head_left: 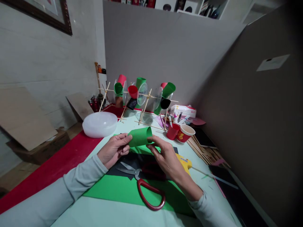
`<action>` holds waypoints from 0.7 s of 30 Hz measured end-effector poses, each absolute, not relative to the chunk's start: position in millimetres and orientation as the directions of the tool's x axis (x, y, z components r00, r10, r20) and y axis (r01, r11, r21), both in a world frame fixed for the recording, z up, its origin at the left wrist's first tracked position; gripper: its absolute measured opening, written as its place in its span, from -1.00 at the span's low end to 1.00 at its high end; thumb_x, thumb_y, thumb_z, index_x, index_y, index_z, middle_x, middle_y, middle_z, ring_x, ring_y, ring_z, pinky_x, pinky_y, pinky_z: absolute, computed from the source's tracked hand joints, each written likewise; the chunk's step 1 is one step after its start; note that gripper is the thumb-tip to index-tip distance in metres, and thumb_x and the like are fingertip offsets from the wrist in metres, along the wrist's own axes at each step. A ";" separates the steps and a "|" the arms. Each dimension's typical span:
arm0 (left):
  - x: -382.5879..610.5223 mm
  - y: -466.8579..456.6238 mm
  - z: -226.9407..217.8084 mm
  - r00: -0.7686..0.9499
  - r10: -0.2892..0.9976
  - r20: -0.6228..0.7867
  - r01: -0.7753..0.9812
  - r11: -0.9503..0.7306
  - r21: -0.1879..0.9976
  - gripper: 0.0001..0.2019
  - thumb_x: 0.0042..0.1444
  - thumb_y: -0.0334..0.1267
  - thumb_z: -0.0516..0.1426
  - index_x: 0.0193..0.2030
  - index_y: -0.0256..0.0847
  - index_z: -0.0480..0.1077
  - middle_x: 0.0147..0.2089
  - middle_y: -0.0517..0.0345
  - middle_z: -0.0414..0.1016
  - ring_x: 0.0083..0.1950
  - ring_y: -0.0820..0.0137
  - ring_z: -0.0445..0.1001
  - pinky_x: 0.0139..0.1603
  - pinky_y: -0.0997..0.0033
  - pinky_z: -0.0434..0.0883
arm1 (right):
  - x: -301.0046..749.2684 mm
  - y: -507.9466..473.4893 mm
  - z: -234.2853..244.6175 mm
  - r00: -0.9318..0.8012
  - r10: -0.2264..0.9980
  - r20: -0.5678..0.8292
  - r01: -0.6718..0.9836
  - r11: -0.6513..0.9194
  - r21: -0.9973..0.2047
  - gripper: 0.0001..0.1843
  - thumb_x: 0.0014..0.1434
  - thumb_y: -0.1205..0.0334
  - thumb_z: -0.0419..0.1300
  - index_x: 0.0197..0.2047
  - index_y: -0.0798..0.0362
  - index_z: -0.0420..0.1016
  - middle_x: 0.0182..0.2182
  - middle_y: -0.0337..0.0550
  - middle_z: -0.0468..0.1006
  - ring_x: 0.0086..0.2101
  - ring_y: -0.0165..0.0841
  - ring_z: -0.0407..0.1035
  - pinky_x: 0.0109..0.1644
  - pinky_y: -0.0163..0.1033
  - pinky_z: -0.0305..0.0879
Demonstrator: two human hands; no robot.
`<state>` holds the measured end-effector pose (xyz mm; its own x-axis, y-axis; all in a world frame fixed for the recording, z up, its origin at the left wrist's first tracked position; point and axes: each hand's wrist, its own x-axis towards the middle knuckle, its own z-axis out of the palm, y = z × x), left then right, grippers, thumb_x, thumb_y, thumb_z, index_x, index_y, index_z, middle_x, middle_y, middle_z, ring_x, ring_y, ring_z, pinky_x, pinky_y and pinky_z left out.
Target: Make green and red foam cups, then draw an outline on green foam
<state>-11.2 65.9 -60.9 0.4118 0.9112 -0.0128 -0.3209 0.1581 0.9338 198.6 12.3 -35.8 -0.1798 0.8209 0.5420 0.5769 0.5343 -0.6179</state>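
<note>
An indoor craft corner, seemingly in a home or small studio. A pale-topped table (99, 214) fills the lower half — scissors (137, 173), a yellow glue gun (186, 162) and a red cup (172, 131) of pens suggest handwork. A framed picture (52, 12) hangs upper left; a grey partition (161, 50) stands behind, below white shelving (224, 9) along the top edge.

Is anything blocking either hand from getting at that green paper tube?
Nothing visible: the left hand grips the green tube, and the right hand is at its open end. The scissors lie below, outside that space.
</note>
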 end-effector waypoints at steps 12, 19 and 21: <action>1.3 49.5 -52.9 0.372 0.926 0.059 -0.286 0.054 0.957 -0.91 0.22 -0.35 0.27 -0.28 -0.32 0.49 -0.31 0.20 0.57 -0.27 0.41 0.59 -0.16 0.31 0.59 | 189.1 -0.8 -24.2 -0.034 0.842 0.539 0.542 0.468 -0.697 -0.77 0.30 0.14 0.20 -0.35 0.07 0.51 -0.49 -0.23 0.47 -0.47 -0.38 0.30 -0.36 -0.28 0.19; -0.3 45.2 -43.3 0.407 0.913 0.039 -0.334 0.108 0.936 -0.58 -0.10 0.02 0.44 -0.23 -0.28 0.60 -0.26 0.06 0.65 -0.27 0.24 0.62 -0.32 0.27 0.65 | 191.5 2.0 -28.8 -0.035 0.856 0.515 0.491 0.464 -0.738 -0.82 0.18 0.18 0.25 -0.38 0.09 0.59 -0.45 -0.09 0.59 -0.41 -0.29 0.39 -0.26 -0.22 0.23; 0.0 45.0 -41.9 0.403 0.914 0.039 -0.348 0.114 0.931 -0.57 -0.11 0.04 0.44 -0.27 -0.30 0.62 -0.26 0.01 0.67 -0.22 0.19 0.63 -0.24 0.23 0.66 | 190.1 2.2 -29.7 -0.075 0.888 0.454 0.449 0.437 -0.779 -0.79 0.18 0.14 0.25 -0.39 0.09 0.58 -0.45 -0.10 0.60 -0.43 -0.31 0.42 -0.28 -0.24 0.27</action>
